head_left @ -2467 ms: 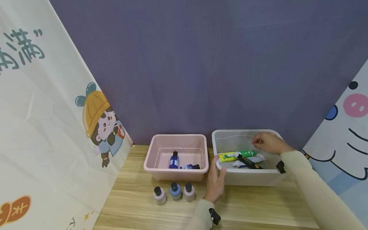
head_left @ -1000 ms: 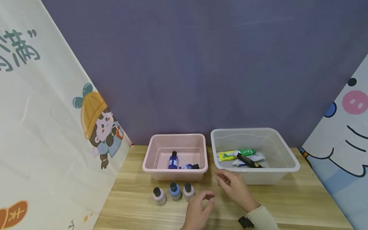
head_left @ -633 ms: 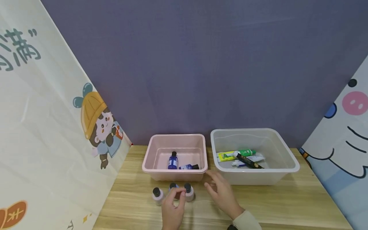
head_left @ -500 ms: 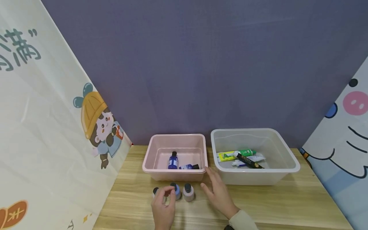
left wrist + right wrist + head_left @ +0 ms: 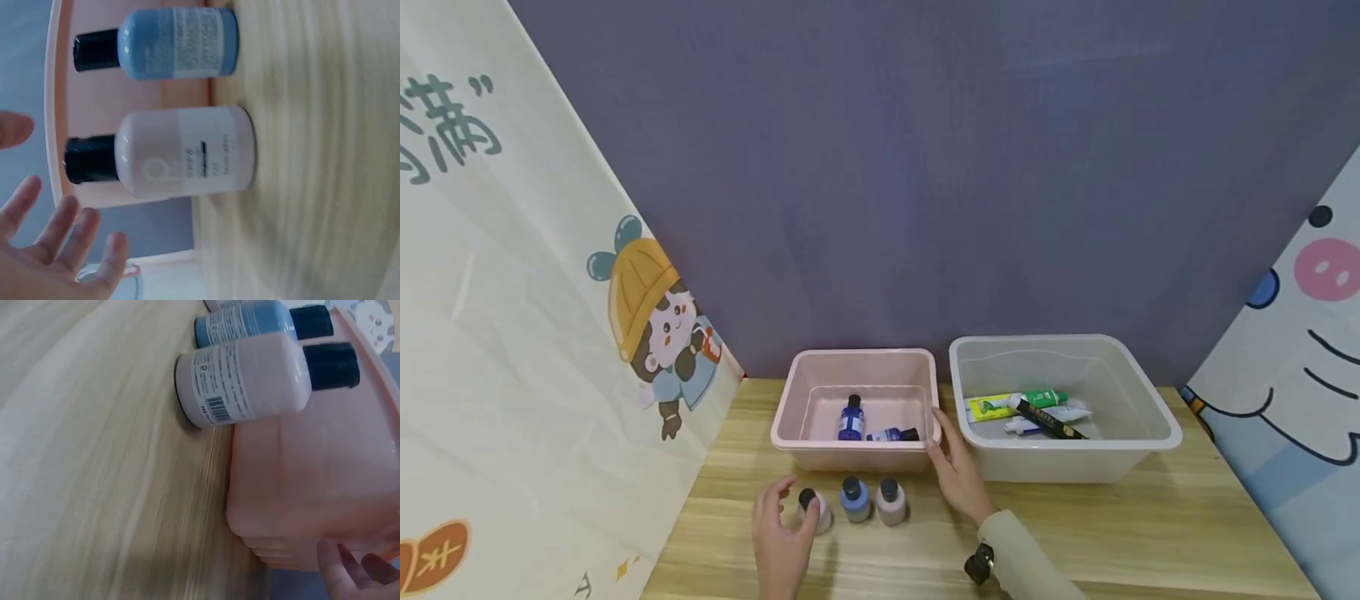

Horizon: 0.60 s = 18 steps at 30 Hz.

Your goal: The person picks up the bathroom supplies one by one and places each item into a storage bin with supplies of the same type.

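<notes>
Three small black-capped bottles stand upright on the table before a pink plastic bin (image 5: 865, 458). My left hand (image 5: 782, 537) is at the left pale pink bottle (image 5: 823, 517), thumb and fingers spread about its cap. In the left wrist view the fingers (image 5: 65, 240) stay apart from that bottle (image 5: 150, 153). A blue bottle (image 5: 855, 503) stands in the middle, and another pale pink bottle (image 5: 891, 506) at the right. My right hand (image 5: 961, 479) holds the bin's front right corner, its thumb and fingers at the rim. Two dark blue bottles (image 5: 852, 423) lie inside the bin.
A larger white bin (image 5: 1075, 462) stands to the right, holding a yellow-green tube (image 5: 1000, 407), a black tube or box (image 5: 1048, 420) and a white tube (image 5: 1067, 412). A purple-grey cloth (image 5: 880, 183) hangs behind; printed sheets (image 5: 535, 333) flank the wooden table (image 5: 1150, 533).
Both hands have left the white bin. My left hand has moved leftward past the bottles to the leftmost one and spread. My right hand has come to the pink bin's corner.
</notes>
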Motion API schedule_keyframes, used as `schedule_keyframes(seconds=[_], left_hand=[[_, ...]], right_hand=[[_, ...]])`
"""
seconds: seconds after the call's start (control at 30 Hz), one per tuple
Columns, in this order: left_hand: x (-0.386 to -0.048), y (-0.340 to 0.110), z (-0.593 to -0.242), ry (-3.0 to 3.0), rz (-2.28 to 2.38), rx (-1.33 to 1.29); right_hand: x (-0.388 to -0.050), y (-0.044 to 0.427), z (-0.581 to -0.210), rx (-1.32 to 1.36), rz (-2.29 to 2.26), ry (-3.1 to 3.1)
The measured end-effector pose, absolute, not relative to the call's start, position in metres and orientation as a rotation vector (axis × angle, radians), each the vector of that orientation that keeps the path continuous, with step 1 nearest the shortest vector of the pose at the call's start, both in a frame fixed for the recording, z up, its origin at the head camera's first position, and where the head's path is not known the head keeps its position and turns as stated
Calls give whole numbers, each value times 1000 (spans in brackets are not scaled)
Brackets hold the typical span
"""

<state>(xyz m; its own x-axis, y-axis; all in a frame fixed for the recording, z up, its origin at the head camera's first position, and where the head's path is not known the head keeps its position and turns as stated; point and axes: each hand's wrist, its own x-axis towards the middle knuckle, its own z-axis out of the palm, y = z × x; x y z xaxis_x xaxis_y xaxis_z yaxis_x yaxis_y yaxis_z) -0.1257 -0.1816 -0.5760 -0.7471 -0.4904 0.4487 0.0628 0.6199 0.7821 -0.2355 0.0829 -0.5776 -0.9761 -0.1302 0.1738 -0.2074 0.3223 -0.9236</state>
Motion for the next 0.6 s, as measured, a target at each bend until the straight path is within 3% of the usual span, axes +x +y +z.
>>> schedule_keyframes(seconds=[0.6], left_hand=[[-126,-194,-595,-2472,-1199,463]], right_hand=[[-255,78,-597,321,1890,-2487]])
